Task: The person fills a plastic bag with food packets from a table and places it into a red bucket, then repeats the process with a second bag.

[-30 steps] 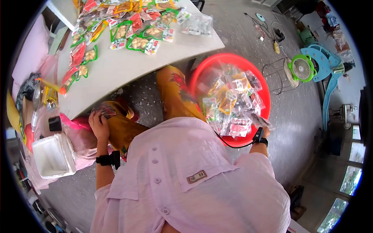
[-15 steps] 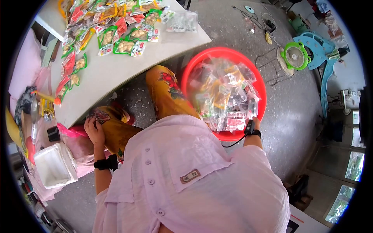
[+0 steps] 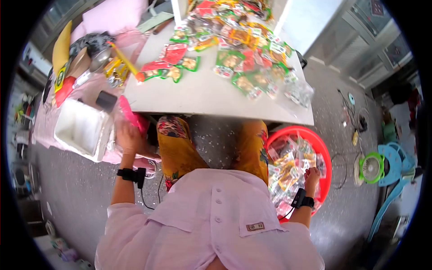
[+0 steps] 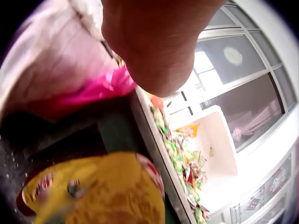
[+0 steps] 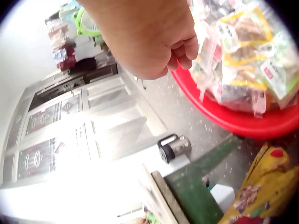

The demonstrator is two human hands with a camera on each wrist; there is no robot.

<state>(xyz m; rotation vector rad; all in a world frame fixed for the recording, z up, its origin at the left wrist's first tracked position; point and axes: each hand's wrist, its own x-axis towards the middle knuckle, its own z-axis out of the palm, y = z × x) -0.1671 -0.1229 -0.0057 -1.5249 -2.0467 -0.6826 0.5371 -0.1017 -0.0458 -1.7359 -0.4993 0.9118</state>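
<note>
Head view: the right hand (image 3: 311, 174) is down inside the red basin (image 3: 327, 157), on the packets (image 3: 288, 164) by its near rim. The left hand (image 3: 128, 137) is well apart from the basin, against a pink bag (image 3: 130, 118). Left wrist view: only the back of that hand shows, so I cannot tell its grip. Right wrist view: the fingers (image 5: 184, 49) curl just over the basin's rim, perhaps pinching a packet, though that is unclear. I judge this the picking step, and a lift calls for a sure pinch on one packet.
</note>
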